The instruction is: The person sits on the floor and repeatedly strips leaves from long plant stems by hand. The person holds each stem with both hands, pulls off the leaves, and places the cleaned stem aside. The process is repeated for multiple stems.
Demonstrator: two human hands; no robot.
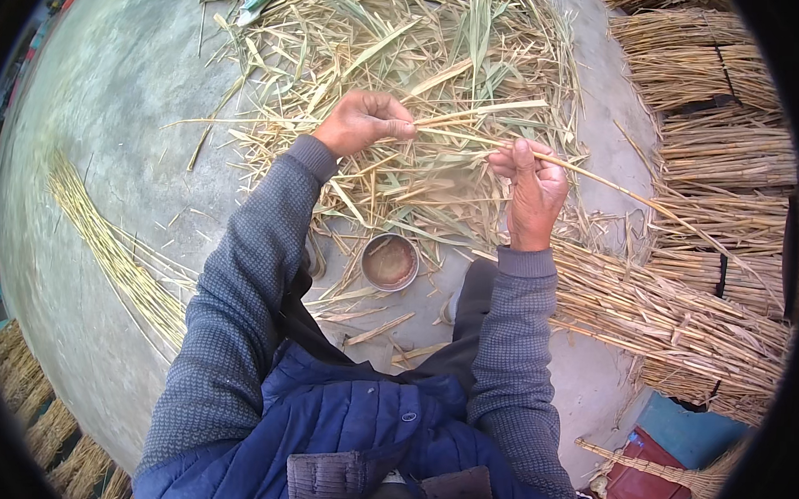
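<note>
A long, thin dry reed stalk stretches between my hands above a heap of stripped husks. My left hand is closed, thumb against fingers, on the stalk's thinner left part. From its fingertips a pale strip of leaf slants off to the right. My right hand pinches the same stalk between thumb and fingers, and the thicker part runs on past it to the lower right. The stalk's thin tip sticks out left of my left hand.
The heap of husks and leaves covers the floor ahead. A round metal bowl stands between my feet. A loose bundle of reeds lies at my right, with tied bundles behind. Thin peeled stalks lie at my left.
</note>
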